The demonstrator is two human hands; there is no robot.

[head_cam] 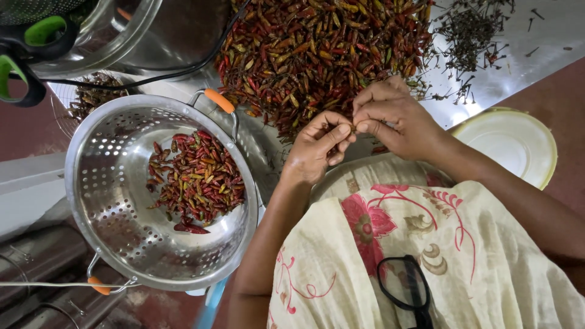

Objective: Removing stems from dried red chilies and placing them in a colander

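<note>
Both hands [350, 131] pinch a chili beside the colander [109, 183].

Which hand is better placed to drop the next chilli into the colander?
Probably the left hand: it lies on the side of the steel colander, with nothing between them. The right hand sits farther away and would have to cross over.

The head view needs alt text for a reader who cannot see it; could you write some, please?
Two bare hands, left hand and right hand, meet fingertip to fingertip beside a large pile of small red chillies. A steel colander to the left holds some chillies; loose stems lie to the upper right, by a pale lid.
</note>
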